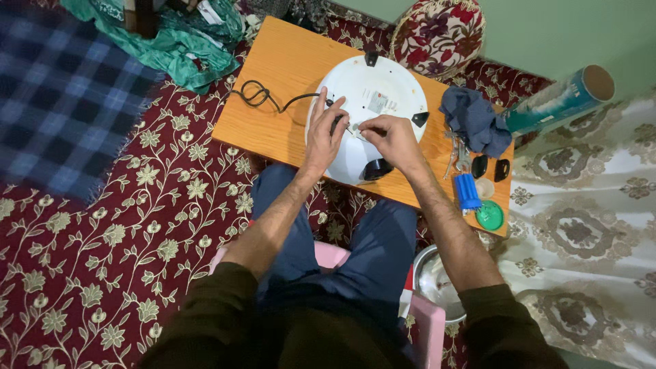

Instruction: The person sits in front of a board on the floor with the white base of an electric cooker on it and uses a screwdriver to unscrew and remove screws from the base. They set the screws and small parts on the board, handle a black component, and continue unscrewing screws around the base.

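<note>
White round base (372,102) lies upside down mid-surface (287,61), overhanging the near edge. Left hand (324,133) rests flat on its left part, fingers spread, by the black cord (263,96) that loops toward the surface's left edge. Right hand (389,137) pinches sth small at the base's centre; can't tell what. Blue cloth (475,119), blue tool handle (467,190) & green lid (489,215) sit near the right edge.
</note>
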Available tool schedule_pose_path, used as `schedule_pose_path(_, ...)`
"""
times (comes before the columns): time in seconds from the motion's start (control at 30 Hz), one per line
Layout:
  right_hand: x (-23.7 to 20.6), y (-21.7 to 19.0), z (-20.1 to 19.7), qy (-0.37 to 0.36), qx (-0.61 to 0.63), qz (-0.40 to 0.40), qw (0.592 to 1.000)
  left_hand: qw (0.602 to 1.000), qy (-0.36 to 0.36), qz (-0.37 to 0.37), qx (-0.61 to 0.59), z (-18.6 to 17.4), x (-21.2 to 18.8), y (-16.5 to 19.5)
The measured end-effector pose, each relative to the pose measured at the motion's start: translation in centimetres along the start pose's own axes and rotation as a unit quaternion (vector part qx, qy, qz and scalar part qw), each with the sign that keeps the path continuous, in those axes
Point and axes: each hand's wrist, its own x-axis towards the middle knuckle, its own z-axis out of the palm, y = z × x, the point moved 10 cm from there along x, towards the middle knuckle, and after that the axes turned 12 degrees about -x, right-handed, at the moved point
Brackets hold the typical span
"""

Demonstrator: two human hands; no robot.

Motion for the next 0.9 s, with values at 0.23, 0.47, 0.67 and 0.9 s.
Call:
schedule_pose_path(0.23,0.2,-1.9,0.7,-0.01,-0.022,-0.01,1.0,0.997,-0.058,0.014,0.044,0.1,-0.1,-0.2)
schedule_pose_path(0.47,0.5,-2.5,1.4,-0.004,-0.043,-0.019,0.999,0.994,-0.091,0.033,0.049,-0.7,-0.3,0.1)
schedule_pose_path(0.67,0.4,-3.3,1.8,0.0,-0.046,-0.042,0.998,0.997,-0.072,0.03,0.025,-1.6,-0.3,0.4)
schedule_pose_path(0.9,0.5,-3.1,1.9,-0.004,-0.035,-0.03,0.999,0.996,-0.081,0.012,0.04,-1.7,-0.2,-0.2)
